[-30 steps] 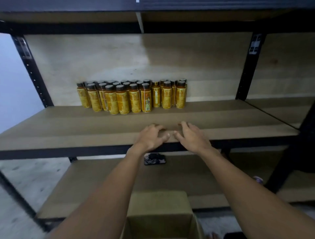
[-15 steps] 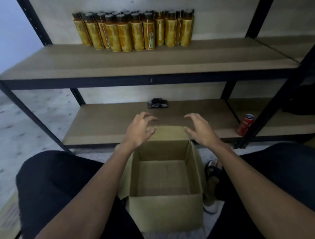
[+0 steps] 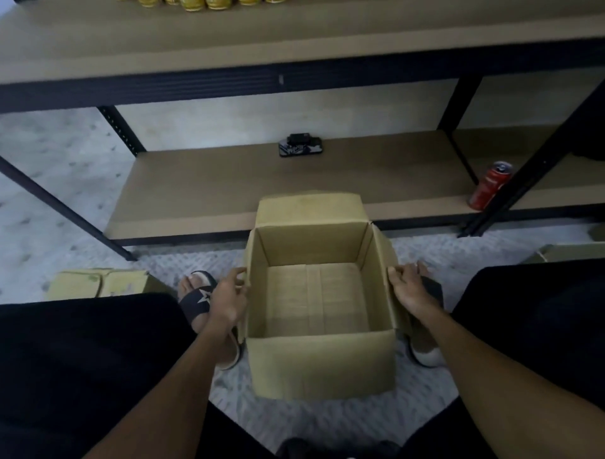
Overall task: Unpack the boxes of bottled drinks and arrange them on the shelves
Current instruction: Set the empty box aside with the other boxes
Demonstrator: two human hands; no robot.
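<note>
Open cardboard box [image 3: 319,367] stands on the grey patterned floor [image 3: 311,422], between the person's feet and just near of the lower shelf [image 3: 209,183]. Top flaps are folded outward; the far flap stands up against the shelf edge. Inside, only the bare cardboard bottom with its seam lines shows. No print can be made out on the box faces. Left hand [image 3: 229,296] grasps the upper edge of the box's left wall, fingers curled over it. Right hand [image 3: 409,288] grasps the upper edge of the right wall the same way. Bottles [image 3: 199,4] stand on the upper shelf [image 3: 163,42] at the far top edge of view. Only their yellow bases are visible, the labels cut off. On the lower shelf sit a small dark patterned object [image 3: 300,145], far centre, and a red can [image 3: 490,185] at far right beside a black upright; its white lettering is too blurred to read. The left foot wears a black sandal [image 3: 196,299] with a white star on the strap. A flattened cardboard piece [image 3: 98,281] lies on the floor at left.
</note>
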